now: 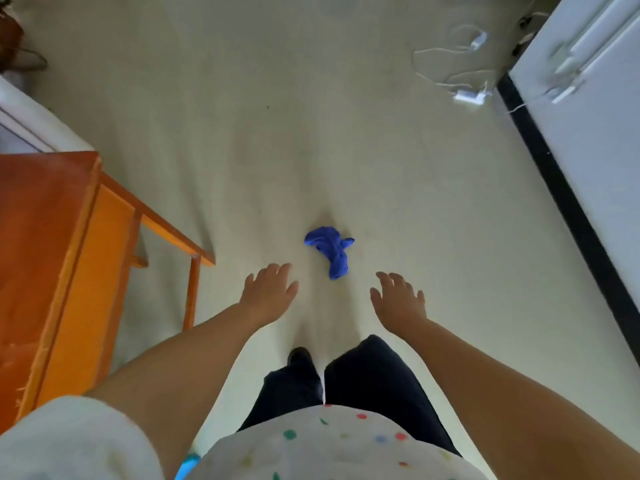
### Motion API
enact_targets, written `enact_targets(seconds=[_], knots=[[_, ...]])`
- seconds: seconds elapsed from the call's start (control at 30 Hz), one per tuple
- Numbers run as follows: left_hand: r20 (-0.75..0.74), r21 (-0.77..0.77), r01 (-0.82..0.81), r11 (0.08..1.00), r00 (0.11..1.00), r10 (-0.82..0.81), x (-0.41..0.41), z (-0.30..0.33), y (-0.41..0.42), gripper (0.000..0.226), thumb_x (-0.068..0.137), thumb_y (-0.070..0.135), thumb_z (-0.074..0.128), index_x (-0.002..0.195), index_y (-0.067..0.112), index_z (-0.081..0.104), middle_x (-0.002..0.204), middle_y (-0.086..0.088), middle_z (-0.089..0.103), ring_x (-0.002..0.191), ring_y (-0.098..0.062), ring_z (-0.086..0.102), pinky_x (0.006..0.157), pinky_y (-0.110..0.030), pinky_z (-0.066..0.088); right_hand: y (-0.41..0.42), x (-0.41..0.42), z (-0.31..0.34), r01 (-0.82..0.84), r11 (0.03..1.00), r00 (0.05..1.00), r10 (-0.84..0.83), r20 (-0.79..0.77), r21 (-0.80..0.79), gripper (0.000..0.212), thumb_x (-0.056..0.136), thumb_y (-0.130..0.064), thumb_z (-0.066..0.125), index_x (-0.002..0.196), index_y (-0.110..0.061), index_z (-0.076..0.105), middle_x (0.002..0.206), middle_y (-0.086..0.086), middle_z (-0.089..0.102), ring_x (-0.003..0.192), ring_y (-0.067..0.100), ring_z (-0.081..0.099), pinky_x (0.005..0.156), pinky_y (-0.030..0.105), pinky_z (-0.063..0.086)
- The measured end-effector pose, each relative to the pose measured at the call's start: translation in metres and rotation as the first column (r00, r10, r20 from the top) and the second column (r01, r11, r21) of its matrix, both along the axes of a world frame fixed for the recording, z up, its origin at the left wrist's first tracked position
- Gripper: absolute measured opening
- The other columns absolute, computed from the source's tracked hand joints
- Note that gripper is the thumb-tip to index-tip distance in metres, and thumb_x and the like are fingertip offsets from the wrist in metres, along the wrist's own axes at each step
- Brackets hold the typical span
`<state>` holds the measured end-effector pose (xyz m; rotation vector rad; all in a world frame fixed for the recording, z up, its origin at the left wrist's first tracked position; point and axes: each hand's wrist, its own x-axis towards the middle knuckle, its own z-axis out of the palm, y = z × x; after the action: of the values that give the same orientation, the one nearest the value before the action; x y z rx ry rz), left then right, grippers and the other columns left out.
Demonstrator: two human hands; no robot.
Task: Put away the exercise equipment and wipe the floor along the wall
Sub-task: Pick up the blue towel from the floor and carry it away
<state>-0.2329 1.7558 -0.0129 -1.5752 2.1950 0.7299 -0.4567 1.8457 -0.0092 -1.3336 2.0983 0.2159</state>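
The fingers of the left hand (268,292) are spread and nearly straight, and nothing is held in them; those of the right hand (398,299) are likewise parted, slightly bent at the tips, and empty. Both hands are stretched forward and down over the pale floor (311,133), palms turned toward it, with the bare forearms reaching back to a dotted white top and dark trousers. Between and just beyond the two hands a crumpled blue cloth (330,249) is seen lying on the floor, touched by neither hand and somewhat nearer the right one. No exercise equipment can be made out in this view. The cloth is judged to be the wiping rag, not yet picked up, so the wiping step appears not to have begun. To the left an orange wooden table (69,254) stands close by, and its corner could be struck by the left arm or the head if the body is bent down carelessly. To the right, along the dark skirting (554,202) of the white wall (595,140), loose white cables and an adapter (467,95) lie on the floor; these could be snagged or dragged by the cloth once wiping is carried along that edge.
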Motion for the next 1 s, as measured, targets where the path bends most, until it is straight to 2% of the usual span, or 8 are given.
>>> enact_targets(seconds=[0.23,0.5,0.6,0.77,0.83,0.9,0.97,1.0], knots=[[-0.029,0.061,0.106,0.992,0.994,-0.105,-0.07,-0.035,-0.093,0.051,0.1,0.037,0.031,0.147,0.017,0.026,0.143,-0.007,0.039,0.127,-0.024,0.042,0.107,-0.039,0.03,-0.078,-0.055,-0.034,0.023,0.995,1.0,-0.022,-0.009,0.101,0.046,0.102,-0.037,0.025,0.146,-0.025,0.023,0.153,0.002,0.025,0.136,0.022,0.032,0.112,0.045,0.02],[-0.094,0.162,-0.021,0.987,0.995,0.036,-0.124,-0.097,-0.189,0.049,0.1,0.03,0.035,0.146,0.016,0.029,0.14,-0.01,0.042,0.125,-0.027,0.044,0.104,-0.038,0.036,-0.186,-0.108,-0.099,-0.024,0.977,0.999,0.016,0.043,0.213,0.046,0.102,-0.036,0.026,0.145,-0.024,0.026,0.151,0.003,0.029,0.134,0.022,0.036,0.111,0.042,0.025],[-0.07,0.209,-0.038,0.977,0.996,0.054,-0.133,-0.171,-0.207,0.048,0.099,0.031,0.038,0.144,0.016,0.033,0.136,-0.008,0.047,0.121,-0.027,0.047,0.101,-0.038,0.04,-0.22,-0.108,-0.168,-0.085,0.964,0.993,0.06,0.106,0.252,0.044,0.102,-0.035,0.027,0.144,-0.023,0.028,0.149,0.002,0.032,0.131,0.022,0.039,0.11,0.04,0.027],[0.034,0.336,0.129,0.933,0.988,-0.149,-0.15,-0.322,-0.233,0.049,0.1,0.03,0.035,0.146,0.017,0.027,0.14,-0.008,0.043,0.124,-0.026,0.044,0.103,-0.04,0.037,-0.272,-0.105,-0.32,-0.171,0.938,0.977,0.122,0.174,0.301,0.043,0.101,-0.029,0.029,0.143,-0.019,0.029,0.145,0.006,0.035,0.128,0.026,0.039,0.108,0.041,0.029],[0.034,0.349,0.14,0.927,0.986,-0.162,-0.162,-0.381,-0.25,0.048,0.099,0.024,0.036,0.146,0.016,0.029,0.142,-0.008,0.042,0.127,-0.027,0.042,0.104,-0.04,0.036,-0.288,-0.101,-0.383,-0.101,0.946,0.978,0.037,0.207,0.309,0.041,0.1,-0.026,0.032,0.14,-0.017,0.032,0.139,0.009,0.039,0.122,0.029,0.044,0.098,0.041,0.037],[-0.003,0.314,0.142,0.939,0.989,-0.149,-0.174,-0.441,-0.268,0.042,0.098,0.017,0.038,0.14,0.011,0.037,0.138,-0.01,0.046,0.123,-0.028,0.046,0.098,-0.037,0.037,-0.294,-0.095,-0.443,0.003,0.947,0.96,-0.093,0.265,0.321,0.038,0.098,-0.023,0.035,0.136,-0.016,0.036,0.132,0.01,0.044,0.112,0.03,0.05,0.086,0.039,0.041],[-0.06,0.232,0.244,0.942,0.97,-0.236,-0.18,-0.498,-0.282,0.038,0.095,0.012,0.04,0.133,0.008,0.043,0.132,-0.011,0.05,0.119,-0.028,0.048,0.093,-0.035,0.037,-0.293,-0.086,-0.5,0.054,0.936,0.939,-0.166,0.301,0.349,0.037,0.097,-0.023,0.038,0.134,-0.016,0.037,0.127,0.009,0.047,0.101,0.029,0.054,0.077,0.036,0.042],[-0.08,0.193,0.332,0.923,0.943,-0.323,-0.182,-0.524,-0.286,0.04,0.095,0.011,0.041,0.135,0.007,0.041,0.135,-0.011,0.047,0.123,-0.028,0.045,0.096,-0.035,0.035,-0.29,-0.082,-0.528,0.069,0.929,0.935,-0.188,0.302,0.364,0.038,0.097,-0.024,0.04,0.134,-0.015,0.037,0.126,0.008,0.048,0.1,0.028,0.055,0.075,0.035,0.042]])
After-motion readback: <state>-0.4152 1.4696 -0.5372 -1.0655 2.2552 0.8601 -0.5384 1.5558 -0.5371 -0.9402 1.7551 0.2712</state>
